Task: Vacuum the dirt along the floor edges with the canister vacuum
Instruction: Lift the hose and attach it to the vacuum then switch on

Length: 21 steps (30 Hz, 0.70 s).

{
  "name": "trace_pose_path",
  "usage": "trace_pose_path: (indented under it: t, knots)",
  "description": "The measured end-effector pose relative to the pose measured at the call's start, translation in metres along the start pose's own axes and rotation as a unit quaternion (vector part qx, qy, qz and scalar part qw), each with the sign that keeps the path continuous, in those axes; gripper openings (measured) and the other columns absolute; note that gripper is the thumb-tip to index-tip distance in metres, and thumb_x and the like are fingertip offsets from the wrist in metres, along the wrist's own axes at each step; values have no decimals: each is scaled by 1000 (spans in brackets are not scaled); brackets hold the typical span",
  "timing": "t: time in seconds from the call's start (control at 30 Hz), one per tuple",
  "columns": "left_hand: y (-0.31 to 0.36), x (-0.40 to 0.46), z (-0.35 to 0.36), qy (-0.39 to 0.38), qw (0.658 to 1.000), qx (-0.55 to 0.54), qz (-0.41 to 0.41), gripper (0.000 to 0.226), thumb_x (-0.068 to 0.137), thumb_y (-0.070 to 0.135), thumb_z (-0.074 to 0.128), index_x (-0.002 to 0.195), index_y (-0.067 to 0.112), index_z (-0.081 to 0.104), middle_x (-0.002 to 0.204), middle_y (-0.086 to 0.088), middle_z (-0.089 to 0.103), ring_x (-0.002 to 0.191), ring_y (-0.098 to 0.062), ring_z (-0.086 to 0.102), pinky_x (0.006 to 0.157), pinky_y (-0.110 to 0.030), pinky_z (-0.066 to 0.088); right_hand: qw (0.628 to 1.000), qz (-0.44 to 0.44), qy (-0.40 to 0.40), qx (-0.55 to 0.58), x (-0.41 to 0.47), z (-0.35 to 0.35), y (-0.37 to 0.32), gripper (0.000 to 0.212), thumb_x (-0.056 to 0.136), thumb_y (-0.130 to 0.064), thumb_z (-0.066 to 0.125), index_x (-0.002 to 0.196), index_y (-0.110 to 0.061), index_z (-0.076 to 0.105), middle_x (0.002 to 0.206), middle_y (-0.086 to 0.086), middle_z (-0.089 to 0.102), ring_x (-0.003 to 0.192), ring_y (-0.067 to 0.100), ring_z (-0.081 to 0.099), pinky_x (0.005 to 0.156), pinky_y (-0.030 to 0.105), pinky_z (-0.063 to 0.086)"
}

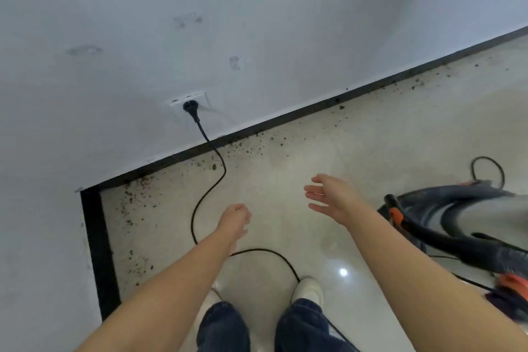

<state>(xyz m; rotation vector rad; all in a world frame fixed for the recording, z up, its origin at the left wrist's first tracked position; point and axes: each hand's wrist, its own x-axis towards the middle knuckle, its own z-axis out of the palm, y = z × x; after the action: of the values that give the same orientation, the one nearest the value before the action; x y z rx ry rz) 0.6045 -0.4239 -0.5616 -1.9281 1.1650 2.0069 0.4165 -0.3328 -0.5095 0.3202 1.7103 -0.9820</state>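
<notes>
Both arms are stretched out in front over the pale tiled floor (285,151) and neither one has hold of anything. The left hand (235,218) hangs with the fingers loosely curled downward, empty, right above where the black power cord (210,183) loops across the tiles. The right hand (331,194) is spread wide, fingers straight and pointing left, palm facing in, also empty.

The canister vacuum (457,208) sits on the floor off to the right, just beside the right forearm. It's a dark body with orange trim, and its thick black hose (445,243) is draped across the front of it. It's blurry at that edge of the view, so the details are hard to make out.

The cord's plug (190,106) is seated in a white wall socket (188,98) low on the white wall (257,23). From there the cord drops over the black baseboard (285,118), snakes down past the left hand and curves toward a white shoe (308,290).

The dirt (248,146) is brown crumbs scattered all along the baseboard, thickest right of the cord, plus more down the left edge near the corner (137,251).
</notes>
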Motion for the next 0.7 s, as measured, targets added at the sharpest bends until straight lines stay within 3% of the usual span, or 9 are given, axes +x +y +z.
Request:
trace_pose_path:
  t: [0.07, 0.2, 0.33, 0.47, 0.57, 0.6, 0.63, 0.67, 0.7]
  knots:
    - [28, -46, -2, -13, 999, 33, 20, 11, 100, 17, 43, 106, 15, 52, 100, -7, 57, 80, -11, 52, 75, -29, 43, 1000, 12, 12, 16, -39, -15, 2, 18, 101, -20, 46, 113, -9, 54, 89, 7, 62, 84, 20, 60, 72, 34, 51]
    - [83, -129, 7, -47, 990, 110, 72, 18, 102, 21, 41, 113, 12, 53, 92, -5, 58, 79, -13, 55, 71, -24, 45, 999, 15, 29, 8, -119, -29, -3, 14, 101, -20, 46, 109, -11, 53, 85, 5, 58, 75, 15, 56, 69, 31, 50]
    - [121, -202, 24, -85, 965, 210, 134, 22, 102, 18, 38, 118, 12, 53, 88, -3, 60, 85, -18, 57, 78, -29, 47, 994, -12, 61, -93, -195, -45, -15, 18, 103, -20, 37, 109, -9, 49, 91, 6, 55, 82, 18, 54, 72, 33, 49]
    - [149, -267, 43, -129, 924, 300, 197, 23, 100, 15, 38, 115, 15, 55, 94, -4, 64, 85, -17, 61, 82, -32, 48, 982, -47, 136, -119, -263, -81, -15, 20, 101, -16, 37, 92, -7, 52, 93, 13, 53, 81, 24, 49, 71, 34, 43]
    - [159, -305, 64, -169, 890, 350, 239, 21, 100, 12, 38, 114, 13, 54, 94, -7, 64, 83, -18, 60, 76, -30, 48, 976, -54, 181, -105, -299, -115, -2, 29, 101, -16, 36, 114, -2, 57, 95, 9, 55, 73, 14, 49, 65, 22, 38]
    - [161, -314, 74, -179, 881, 363, 245, 21, 100, 11, 39, 114, 12, 54, 92, -7, 63, 81, -19, 59, 75, -30, 47, 977, -41, 189, -86, -310, -128, 3, 30, 101, -12, 36, 119, -1, 57, 101, 9, 58, 83, 15, 53, 70, 23, 39]
    - [160, -322, 86, -185, 873, 377, 248, 20, 99, 10, 39, 114, 11, 53, 90, -7, 62, 80, -19, 58, 74, -30, 47, 969, -28, 184, -165, -320, -142, 9, 31, 102, -8, 36, 123, 0, 56, 113, 10, 60, 99, 20, 56, 80, 25, 40]
    - [159, -331, 100, -190, 866, 389, 251, 20, 99, 9, 40, 114, 10, 53, 88, -8, 62, 79, -20, 57, 75, -32, 47, 936, -34, 190, -294, -328, -154, 25, 31, 101, -6, 37, 125, 1, 55, 122, 12, 58, 112, 24, 54, 90, 28, 40]
    - [155, -338, 116, -195, 860, 399, 251, 20, 98, 9, 40, 113, 10, 53, 87, -8, 61, 79, -20, 56, 77, -33, 47, 941, -21, 196, -274, -334, -168, 37, 31, 101, -7, 39, 126, 2, 55, 121, 11, 59, 113, 24, 55, 94, 29, 40]
